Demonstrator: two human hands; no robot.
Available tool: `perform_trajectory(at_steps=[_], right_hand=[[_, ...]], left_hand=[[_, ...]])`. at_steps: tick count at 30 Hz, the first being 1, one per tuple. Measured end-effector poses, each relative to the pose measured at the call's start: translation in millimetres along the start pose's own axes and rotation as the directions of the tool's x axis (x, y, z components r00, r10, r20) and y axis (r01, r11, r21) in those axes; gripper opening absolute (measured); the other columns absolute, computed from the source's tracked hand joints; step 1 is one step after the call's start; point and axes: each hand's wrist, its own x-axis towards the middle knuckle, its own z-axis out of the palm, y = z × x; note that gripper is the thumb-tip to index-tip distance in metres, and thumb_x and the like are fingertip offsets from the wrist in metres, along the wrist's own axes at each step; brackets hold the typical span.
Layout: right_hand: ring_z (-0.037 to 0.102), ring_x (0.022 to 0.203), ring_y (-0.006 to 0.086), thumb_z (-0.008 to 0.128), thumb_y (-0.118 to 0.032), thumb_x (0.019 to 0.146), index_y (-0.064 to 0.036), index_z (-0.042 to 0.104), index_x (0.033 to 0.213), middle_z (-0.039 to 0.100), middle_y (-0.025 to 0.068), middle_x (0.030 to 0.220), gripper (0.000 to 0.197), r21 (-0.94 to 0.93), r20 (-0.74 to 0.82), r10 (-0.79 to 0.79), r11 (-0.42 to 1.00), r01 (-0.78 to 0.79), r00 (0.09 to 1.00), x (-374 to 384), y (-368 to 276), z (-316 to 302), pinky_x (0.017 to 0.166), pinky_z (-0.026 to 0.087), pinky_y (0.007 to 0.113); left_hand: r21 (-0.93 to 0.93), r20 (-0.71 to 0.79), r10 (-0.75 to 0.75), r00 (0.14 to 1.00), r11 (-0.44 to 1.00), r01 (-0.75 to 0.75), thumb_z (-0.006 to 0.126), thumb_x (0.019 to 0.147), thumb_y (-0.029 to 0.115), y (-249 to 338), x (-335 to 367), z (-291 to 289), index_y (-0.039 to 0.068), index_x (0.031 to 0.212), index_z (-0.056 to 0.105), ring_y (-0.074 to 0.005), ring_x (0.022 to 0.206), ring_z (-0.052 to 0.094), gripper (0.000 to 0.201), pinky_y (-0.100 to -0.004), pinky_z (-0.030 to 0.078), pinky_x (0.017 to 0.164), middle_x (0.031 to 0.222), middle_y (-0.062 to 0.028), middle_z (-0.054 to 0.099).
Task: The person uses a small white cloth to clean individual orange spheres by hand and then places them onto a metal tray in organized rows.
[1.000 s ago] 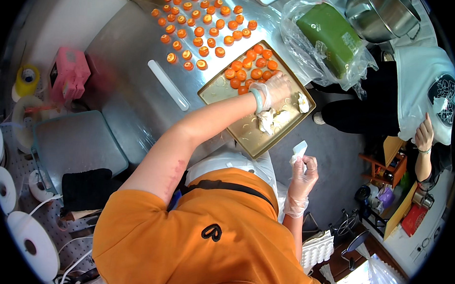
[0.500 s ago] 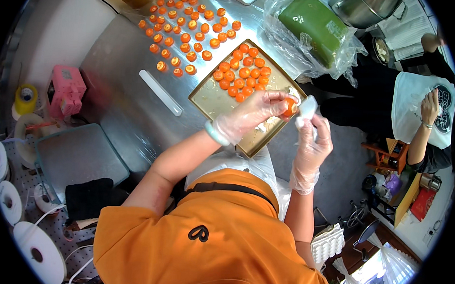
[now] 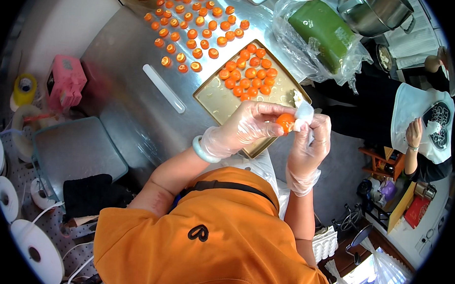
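Note:
My left hand (image 3: 246, 126), in a clear plastic glove, pinches an orange ball (image 3: 285, 123) that looks like a salted egg yolk. My right hand (image 3: 309, 143), gloved too, holds a soft white piece (image 3: 304, 115), partly translucent, against the ball's right side; whether it is tissue or egg white I cannot tell. Both hands are over the near right corner of a gold baking tray (image 3: 213, 96). Several more orange balls (image 3: 254, 73) lie together in the tray's far half. White scraps (image 3: 298, 98) rest by its right edge.
Rows of pale-topped orange balls (image 3: 191, 34) stand on the steel table (image 3: 123, 81). A white plastic strip (image 3: 164, 88) lies left of the tray. At the far right are a green package (image 3: 321, 29) in clear plastic and a steel pot (image 3: 375, 16). Another person (image 3: 424, 117) stands to the right.
Both hands have come slightly nearer to me, with the ball turned in my left fingers to a smoother side. The view has shifted a little, and the other person's hand has moved lower.

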Motion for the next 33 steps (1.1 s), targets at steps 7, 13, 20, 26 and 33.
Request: perform_trajectory(at_steps=[7,13,20,26,33], right_hand=[[0.052,0.075,0.0199,0.064,0.001,0.082,0.001,0.058,0.087,0.054,0.0091,0.084,0.008,0.109,-0.019,0.119,0.987,-0.116,0.993,-2,-7,-3,0.069,0.043,0.028],[0.054,0.072,0.0214,0.077,-0.005,0.073,-0.0004,0.059,0.084,0.056,0.0098,0.081,0.022,-0.058,0.048,-0.038,0.997,0.041,0.998,3,-21,6,0.064,0.045,0.031],[0.052,0.072,0.0159,0.069,-0.004,0.082,0.0005,0.059,0.084,0.055,0.0071,0.081,0.011,0.232,0.079,0.322,0.914,-0.331,0.944,3,-17,7,0.068,0.042,0.026],[0.053,0.075,0.0172,0.073,-0.001,0.077,0.0013,0.062,0.086,0.056,0.0072,0.083,0.014,0.172,0.076,0.192,0.964,-0.202,0.979,-1,-24,5,0.069,0.044,0.027],[0.054,0.07,0.0192,0.074,-0.001,0.076,0.0001,0.06,0.083,0.056,0.0086,0.078,0.016,0.131,0.085,0.084,0.987,-0.095,0.993,1,-16,7,0.066,0.045,0.029]], left_hand=[[-0.037,0.007,-0.022,1.0,0.999,0.023,0.072,0.083,0.017,8,-1,-1,-0.004,0.127,0.053,-0.0131,0.104,0.058,0.052,-0.0283,0.046,0.093,0.117,-0.0087,0.061],[0.095,-0.07,0.044,0.997,0.995,-0.037,0.071,0.082,0.006,6,-6,-1,-0.003,0.125,0.055,-0.0123,0.105,0.058,0.047,-0.0279,0.048,0.092,0.115,-0.0086,0.062],[0.088,-0.034,0.061,0.998,0.994,-0.058,0.073,0.082,0.01,18,-12,-4,-0.004,0.124,0.055,-0.0144,0.111,0.055,0.048,-0.0299,0.044,0.098,0.122,-0.0094,0.059],[-0.009,-0.039,-0.008,0.999,1.0,0.008,0.074,0.081,0.012,19,-11,-3,-0.003,0.124,0.055,-0.0143,0.11,0.055,0.05,-0.0295,0.044,0.097,0.121,-0.0083,0.059],[0.152,-0.037,0.042,0.998,0.988,-0.036,0.068,0.085,0.006,21,-14,-3,-0.005,0.126,0.053,-0.0138,0.111,0.055,0.044,-0.0295,0.044,0.098,0.121,-0.0101,0.059]])
